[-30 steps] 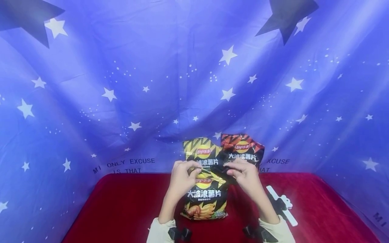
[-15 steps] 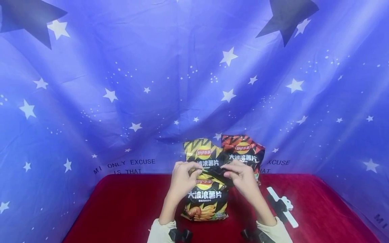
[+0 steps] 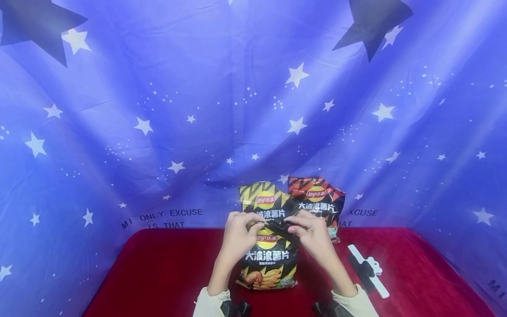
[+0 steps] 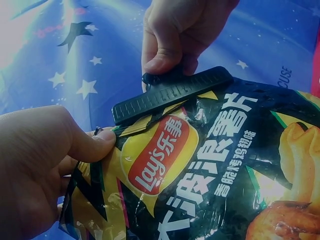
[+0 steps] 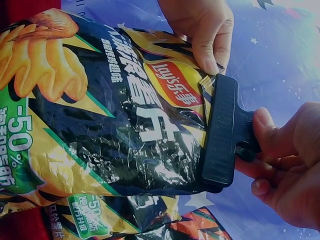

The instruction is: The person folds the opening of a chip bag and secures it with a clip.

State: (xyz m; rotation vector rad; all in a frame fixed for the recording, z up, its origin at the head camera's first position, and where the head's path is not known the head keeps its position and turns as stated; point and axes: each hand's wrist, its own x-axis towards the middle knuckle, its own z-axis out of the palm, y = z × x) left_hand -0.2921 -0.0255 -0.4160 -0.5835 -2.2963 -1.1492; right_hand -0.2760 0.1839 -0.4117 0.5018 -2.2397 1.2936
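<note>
A black and yellow chip bag [image 3: 269, 270] stands upright at the front middle of the table in the head view. My left hand [image 3: 239, 233] pinches its top corner between thumb and fingers, also plain in the left wrist view. With thumb and fingers, my right hand [image 3: 313, 235] grips the handle of a long black bag clip [image 5: 220, 132]. The clip's bar lies along the bag's folded top edge, beside my left fingertips. Its far jaw is hidden behind the bag in the left wrist view.
Behind stand a second yellow chip bag [image 3: 253, 193] and a red one [image 3: 317, 193]. A white bag clip and a black one lie together, the white clip [image 3: 380, 286] on the red tablecloth [image 3: 166, 268] at right. A blue star-printed curtain [image 3: 214, 110] hangs behind.
My right hand has shifted left with the black clip, along the front bag's top edge toward my left hand. The left hand stays nearly in place.
</note>
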